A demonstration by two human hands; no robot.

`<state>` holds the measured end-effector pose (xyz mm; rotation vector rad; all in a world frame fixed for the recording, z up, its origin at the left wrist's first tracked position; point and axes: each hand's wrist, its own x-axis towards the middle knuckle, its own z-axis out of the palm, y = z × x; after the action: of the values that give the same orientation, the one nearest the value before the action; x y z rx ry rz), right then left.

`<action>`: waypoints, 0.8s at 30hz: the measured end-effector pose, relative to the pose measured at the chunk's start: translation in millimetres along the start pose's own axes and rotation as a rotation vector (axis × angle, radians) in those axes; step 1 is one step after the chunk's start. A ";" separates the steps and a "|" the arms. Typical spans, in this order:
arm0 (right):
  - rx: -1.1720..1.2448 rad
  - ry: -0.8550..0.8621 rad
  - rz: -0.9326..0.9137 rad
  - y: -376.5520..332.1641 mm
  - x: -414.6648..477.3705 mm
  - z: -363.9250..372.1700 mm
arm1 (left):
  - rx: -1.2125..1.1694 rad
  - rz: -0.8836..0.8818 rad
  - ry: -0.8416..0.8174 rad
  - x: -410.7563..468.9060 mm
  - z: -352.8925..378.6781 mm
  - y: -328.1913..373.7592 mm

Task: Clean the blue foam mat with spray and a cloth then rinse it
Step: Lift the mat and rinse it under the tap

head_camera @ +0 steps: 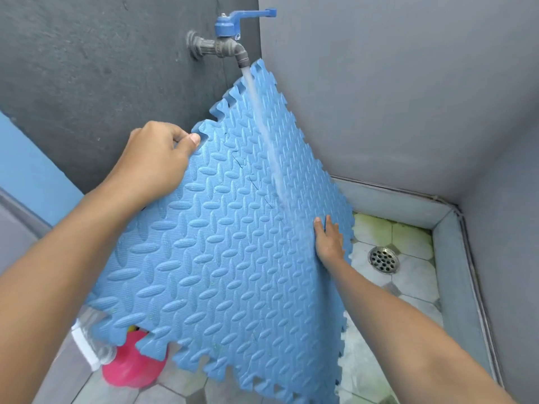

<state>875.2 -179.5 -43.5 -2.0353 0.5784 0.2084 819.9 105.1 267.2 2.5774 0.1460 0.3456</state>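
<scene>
There is 1 blue mat (227, 258) and 1 tap (230, 45) with 1 stream of water (262, 121). There is also 1 round drain (384, 260) and 1 pink thing (128, 371).

Matt blue foam mat (221, 258) with embossed ribbed ovals, grey metal tap (224, 48) with glossy blue plastic handle (248, 16), shiny steel drain (384, 260).

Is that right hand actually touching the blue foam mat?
Touching. The head view shows the right hand lying flat, fingers straight, on the blue textured foam mat.
</scene>
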 end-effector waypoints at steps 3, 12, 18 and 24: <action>0.092 0.037 -0.096 -58.0 -9.9 6.4 | -0.013 -0.006 0.001 0.5 -2.0 4.9; 0.061 0.002 -1.006 -154.4 -248.7 69.4 | -0.007 -0.035 -0.020 5.1 -6.3 7.7; 0.032 0.043 -0.817 -35.8 -196.3 73.4 | -0.037 -0.049 -0.055 -1.3 -1.4 4.5; 0.174 0.125 -0.348 -94.5 -94.6 26.1 | -0.087 -0.084 -0.093 5.0 -2.3 6.8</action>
<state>840.4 -88.3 51.7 -1.9511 0.2979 -0.1724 824.3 101.3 273.7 2.4873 0.2002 0.1960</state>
